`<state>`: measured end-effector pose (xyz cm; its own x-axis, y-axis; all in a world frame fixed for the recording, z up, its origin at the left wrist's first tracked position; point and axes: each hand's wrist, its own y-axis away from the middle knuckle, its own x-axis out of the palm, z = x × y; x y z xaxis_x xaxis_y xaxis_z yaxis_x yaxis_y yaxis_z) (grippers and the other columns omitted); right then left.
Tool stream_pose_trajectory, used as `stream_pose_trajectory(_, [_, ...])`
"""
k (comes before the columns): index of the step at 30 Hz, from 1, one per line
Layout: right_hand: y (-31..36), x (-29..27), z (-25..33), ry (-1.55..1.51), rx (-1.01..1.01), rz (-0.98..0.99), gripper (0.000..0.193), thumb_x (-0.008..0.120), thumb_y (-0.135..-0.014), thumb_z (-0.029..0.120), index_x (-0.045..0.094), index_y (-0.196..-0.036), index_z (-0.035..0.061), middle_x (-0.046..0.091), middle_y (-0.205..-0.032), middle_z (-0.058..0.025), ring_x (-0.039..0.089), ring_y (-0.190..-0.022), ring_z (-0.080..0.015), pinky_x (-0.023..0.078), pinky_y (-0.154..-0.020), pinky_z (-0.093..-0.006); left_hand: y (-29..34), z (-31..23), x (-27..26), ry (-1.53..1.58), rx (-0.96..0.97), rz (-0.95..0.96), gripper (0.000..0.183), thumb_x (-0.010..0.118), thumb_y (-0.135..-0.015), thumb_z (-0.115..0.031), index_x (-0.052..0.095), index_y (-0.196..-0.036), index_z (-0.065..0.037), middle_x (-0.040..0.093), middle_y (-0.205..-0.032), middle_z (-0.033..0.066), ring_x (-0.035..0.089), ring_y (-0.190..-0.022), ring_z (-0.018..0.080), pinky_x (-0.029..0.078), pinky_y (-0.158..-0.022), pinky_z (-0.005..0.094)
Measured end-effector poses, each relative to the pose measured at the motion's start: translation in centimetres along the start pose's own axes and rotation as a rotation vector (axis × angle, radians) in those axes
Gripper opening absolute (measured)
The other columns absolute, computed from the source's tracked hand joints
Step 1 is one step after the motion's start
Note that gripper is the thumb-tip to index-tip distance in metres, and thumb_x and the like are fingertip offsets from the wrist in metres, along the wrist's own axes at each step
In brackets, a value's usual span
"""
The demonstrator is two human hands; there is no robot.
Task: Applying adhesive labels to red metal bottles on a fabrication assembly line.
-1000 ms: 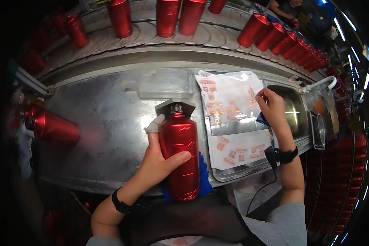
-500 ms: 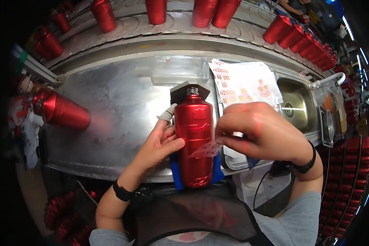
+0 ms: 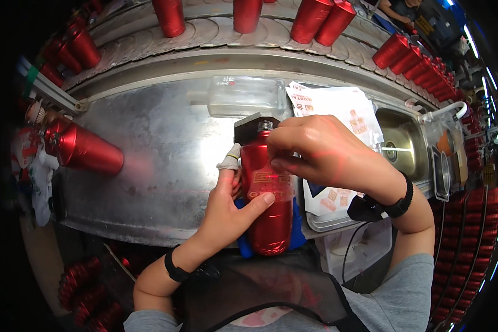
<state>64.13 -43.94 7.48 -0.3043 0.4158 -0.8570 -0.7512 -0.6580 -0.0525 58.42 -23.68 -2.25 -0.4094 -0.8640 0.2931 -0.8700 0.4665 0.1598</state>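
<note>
A glossy red bottle [image 3: 270, 232] with a bare threaded neck lies on a blue cloth support [image 3: 297, 235] at the bench's front edge, neck pointing away from me. Gold markings of a thin decal [image 3: 263, 178] show across its middle. Wrapped along the bottle's left side, my left hand [image 3: 227, 207] presses its thumb on the decal's lower part; one finger wears a pale cover. My right hand [image 3: 315, 146] is closed in a pinch over the bottle's upper right side; whatever is between its fingertips is hidden. A dark angled plate [image 3: 248, 126] stands behind the neck.
Printed white decal sheets [image 3: 343, 108] lie right of the bottle, beside a sink [image 3: 398, 138] with a white tap [image 3: 448, 110]. A clear block [image 3: 246, 95] lies behind. Another red bottle [image 3: 91, 149] lies left. Red bottles ride a conveyor [image 3: 210, 36] at the back.
My right hand has moved up and left over the bottle. The film it held low now lies against the bottle's front, and my left thumb has come onto it. Conveyor bottles have shifted right.
</note>
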Motion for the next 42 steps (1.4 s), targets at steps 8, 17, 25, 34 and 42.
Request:
stream_pose_trajectory(8, [0.5, 1.9, -1.0, -0.122, 0.077, -0.13, 0.014, 0.066, -0.079, 0.005, 0.061, -0.092, 0.0032, 0.059, -0.073, -0.0137, 0.059, -0.065, -0.03, 0.046, -0.059, -0.0376, -0.1, 0.3, -0.1, -0.139, 0.027, -0.019, 0.091, 0.072, -0.083, -0.017, 0.012, -0.148, 0.003, 0.042, -0.139, 0.0183, 0.045, -0.127, 0.023, 0.034, -0.107, 0.0356])
stream_pose_trajectory(17, [5.4, 9.5, -0.3, -0.999, 0.703, -0.348, 0.056, 0.076, -0.083, 0.024, 0.041, -0.122, 0.0044, 0.05, -0.081, 0.0007, 0.048, -0.063, -0.0018, 0.04, -0.055, -0.0184, -0.7, -0.8, -1.3, 0.061, -0.125, 0.035, 0.089, 0.069, -0.086, -0.015, 0.009, -0.15, -0.001, 0.043, -0.138, 0.0182, 0.046, -0.127, 0.0232, 0.034, -0.107, 0.0359])
stream_pose_trajectory(25, [6.2, 9.7, 0.0, -1.004, 0.711, -0.305, 0.074, 0.083, -0.075, 0.027, 0.037, -0.129, 0.0036, 0.046, -0.088, 0.0003, 0.045, -0.063, -0.0017, 0.039, -0.055, -0.018, -1.0, -0.8, -1.3, 0.007, -0.122, 0.031, 0.092, 0.07, -0.085, -0.013, 0.006, -0.151, -0.004, 0.048, -0.134, 0.0191, 0.051, -0.122, 0.0222, 0.038, -0.104, 0.0353])
stream_pose_trajectory(34, [6.9, 10.7, -0.3, -0.835, 0.731, -0.333, 0.082, 0.085, -0.07, 0.039, 0.038, -0.129, 0.0043, 0.047, -0.084, -0.0004, 0.046, -0.064, -0.0061, 0.041, -0.056, -0.0234, -1.1, 0.3, -0.7, -0.027, -0.148, 0.018, 0.096, 0.071, -0.083, -0.011, 0.004, -0.152, -0.005, 0.05, -0.132, 0.0172, 0.054, -0.119, 0.0217, 0.042, -0.101, 0.0347])
stream_pose_trajectory(42, [10.6, 12.5, -3.5, -0.784, 0.519, -0.55, 0.072, 0.075, -0.078, 0.043, 0.038, -0.127, 0.0041, 0.051, -0.08, -0.0075, 0.053, -0.068, -0.0212, 0.042, -0.06, -0.0345, -1.8, 6.0, 2.6, -0.204, 0.117, -0.102, 0.048, 0.058, -0.093, -0.022, 0.039, -0.131, 0.001, 0.053, -0.12, 0.0132, 0.056, -0.107, 0.0194, 0.046, -0.092, 0.0319])
